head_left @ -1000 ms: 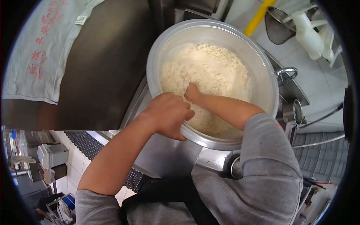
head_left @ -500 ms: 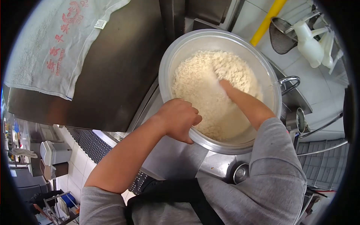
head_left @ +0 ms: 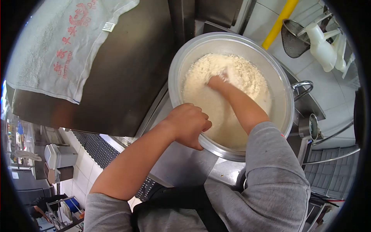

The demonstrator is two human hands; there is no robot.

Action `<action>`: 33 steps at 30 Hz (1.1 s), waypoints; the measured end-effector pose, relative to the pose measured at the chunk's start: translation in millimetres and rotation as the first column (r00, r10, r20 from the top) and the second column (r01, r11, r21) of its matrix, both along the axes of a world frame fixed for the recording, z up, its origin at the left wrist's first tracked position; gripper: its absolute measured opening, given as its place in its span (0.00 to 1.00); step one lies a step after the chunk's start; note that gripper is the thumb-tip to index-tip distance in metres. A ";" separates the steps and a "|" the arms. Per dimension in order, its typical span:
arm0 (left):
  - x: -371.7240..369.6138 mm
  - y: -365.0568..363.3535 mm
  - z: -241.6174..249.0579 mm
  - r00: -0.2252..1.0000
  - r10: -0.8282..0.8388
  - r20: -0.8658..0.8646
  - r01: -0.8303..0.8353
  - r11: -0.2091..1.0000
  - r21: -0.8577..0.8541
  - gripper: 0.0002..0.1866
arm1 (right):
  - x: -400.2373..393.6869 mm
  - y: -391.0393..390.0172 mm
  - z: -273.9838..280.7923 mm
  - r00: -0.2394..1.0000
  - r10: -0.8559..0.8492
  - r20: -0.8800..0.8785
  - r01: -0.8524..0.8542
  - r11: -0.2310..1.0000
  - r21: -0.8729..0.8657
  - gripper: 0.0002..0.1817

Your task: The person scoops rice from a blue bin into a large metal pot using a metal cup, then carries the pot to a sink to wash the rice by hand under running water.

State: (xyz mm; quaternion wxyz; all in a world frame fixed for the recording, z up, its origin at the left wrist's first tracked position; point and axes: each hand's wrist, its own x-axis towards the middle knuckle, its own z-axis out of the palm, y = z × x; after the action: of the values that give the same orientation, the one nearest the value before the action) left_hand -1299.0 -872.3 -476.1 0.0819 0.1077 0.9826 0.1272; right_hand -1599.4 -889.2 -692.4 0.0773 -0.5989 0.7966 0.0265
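Note:
A large round metal basin (head_left: 173, 83) holds pale, wet grains that look like rice (head_left: 247, 73), with cloudy water over the near part. My left hand (head_left: 192, 125) is closed over the basin's near-left rim, its fingers curled to the inside. Inside the basin, my right hand (head_left: 218, 82) is sunk into the grains at the edge of the water. Its fingers are covered and blurred by motion, so I cannot see how they are held.
A white towel (head_left: 46, 50) with red lettering lies over a dark metal surface (head_left: 123, 58) at the left. To the right are a curved chrome piece (head_left: 302, 89), a yellow pole (head_left: 280, 24), a hanging mesh strainer (head_left: 294, 40) and a metal cup (head_left: 308, 127).
My right hand has swept left and slightly up through the grains. More cloudy water shows in the near part of the basin. My left hand keeps its hold on the rim.

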 end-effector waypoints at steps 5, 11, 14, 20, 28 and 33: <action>0.0 -2.4 4.1 1.000 0.005 0.027 -0.004 1.000 -0.031 0.19 | -51.0 28.8 70.2 0.821 -0.477 -0.313 0.465 0.878 -0.117 0.19; 0.4 -1.1 1.3 1.000 -0.004 0.021 0.005 0.999 -0.045 0.21 | -162.9 122.6 15.4 0.852 -0.483 -0.204 0.520 0.827 0.214 0.25; 1.2 -1.8 -1.0 1.000 -0.008 0.017 0.009 0.999 -0.041 0.21 | -116.4 175.6 68.7 0.917 -0.399 -0.034 0.371 0.817 0.441 0.28; 2.5 -1.0 -1.6 0.999 -0.003 0.048 0.005 1.000 -0.031 0.22 | -19.4 235.1 77.7 0.801 -0.558 0.216 0.312 0.698 0.645 0.17; 0.8 -1.9 -0.9 1.000 -0.004 0.025 0.005 1.000 -0.022 0.21 | 114.5 147.7 48.7 0.886 0.436 0.160 -0.463 0.805 0.371 0.09; 1.0 -1.8 1.1 1.000 0.006 0.001 -0.006 1.000 -0.002 0.20 | 127.9 45.9 58.1 0.958 -0.271 0.093 0.266 0.962 0.063 0.18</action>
State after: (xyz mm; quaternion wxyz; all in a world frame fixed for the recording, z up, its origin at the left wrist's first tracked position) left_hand -1298.0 -874.1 -474.9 0.0821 0.1045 0.9830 0.1263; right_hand -1471.5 -843.3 -634.3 0.1350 -0.4835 0.8648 0.0055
